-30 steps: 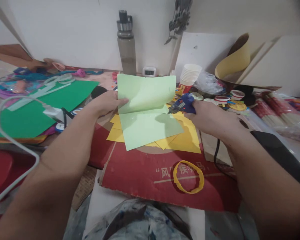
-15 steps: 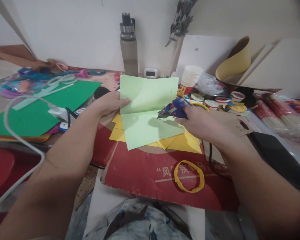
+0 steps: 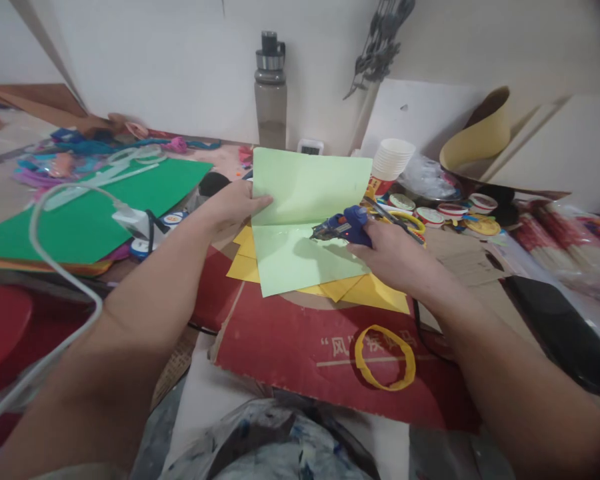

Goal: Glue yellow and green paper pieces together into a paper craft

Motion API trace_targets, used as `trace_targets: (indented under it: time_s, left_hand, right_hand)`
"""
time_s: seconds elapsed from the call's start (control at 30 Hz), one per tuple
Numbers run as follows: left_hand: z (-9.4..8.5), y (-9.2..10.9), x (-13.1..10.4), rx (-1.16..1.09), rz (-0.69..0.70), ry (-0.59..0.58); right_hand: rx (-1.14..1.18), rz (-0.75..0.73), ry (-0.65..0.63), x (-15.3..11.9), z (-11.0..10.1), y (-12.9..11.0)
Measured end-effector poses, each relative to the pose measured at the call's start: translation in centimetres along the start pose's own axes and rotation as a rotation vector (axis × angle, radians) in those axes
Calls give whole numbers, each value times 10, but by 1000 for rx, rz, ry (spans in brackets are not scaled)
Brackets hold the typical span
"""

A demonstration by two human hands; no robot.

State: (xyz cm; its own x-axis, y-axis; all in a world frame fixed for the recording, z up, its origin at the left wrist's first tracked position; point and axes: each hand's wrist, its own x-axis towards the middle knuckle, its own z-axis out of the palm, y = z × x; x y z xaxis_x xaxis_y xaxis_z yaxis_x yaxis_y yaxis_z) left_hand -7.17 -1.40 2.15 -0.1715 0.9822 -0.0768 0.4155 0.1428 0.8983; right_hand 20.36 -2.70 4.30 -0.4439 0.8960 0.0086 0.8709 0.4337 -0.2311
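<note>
Your left hand (image 3: 233,203) has its fingers clamped on the left edge of the pale green sheet (image 3: 305,263), thumb on the near face. The upper part stands raised from the crease, while the lower part lies over the yellow paper (image 3: 375,293) on the red cardboard (image 3: 280,347). Hold that raised part steady and well back, so the nozzle has room and the paper doesn't fold onto it.

Your right hand (image 3: 393,250) has its fingers closed around the handle of the blue glue gun (image 3: 350,225). The nozzle points left, over the lower part of the sheet just below the crease. You can't tell from here whether its tip touches the paper, nor whether the trigger is squeezed. A shiny trace shows near the crease; if it's glue, work evenly from it with a light, steady squeeze and an unhurried wrist, because a pause would likely leave a lump and a rush a gap.

Mind your left thumb, which sits close to the crease and could meet hot glue. The lower part seems loose on the yellow paper, so avoid dragging it with the tip. The yellow ring (image 3: 411,367) lies nearer you on the cardboard, apart from the sheet and out of the nozzle's way.
</note>
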Motion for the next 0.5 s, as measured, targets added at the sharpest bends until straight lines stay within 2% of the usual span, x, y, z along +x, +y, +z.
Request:
trace_targets:
  time_s: [0.07, 0.2, 0.5]
  left_hand:
    - [2, 0, -2, -13, 61, -28]
    - [7, 2, -6, -30, 157, -11]
    - [8, -1, -7, -47, 98, -88]
  right_hand:
    - [10, -4, 22, 0, 0, 4]
    - [9, -4, 38, 0, 2, 7]
    - [29, -31, -19, -2, 7, -17]
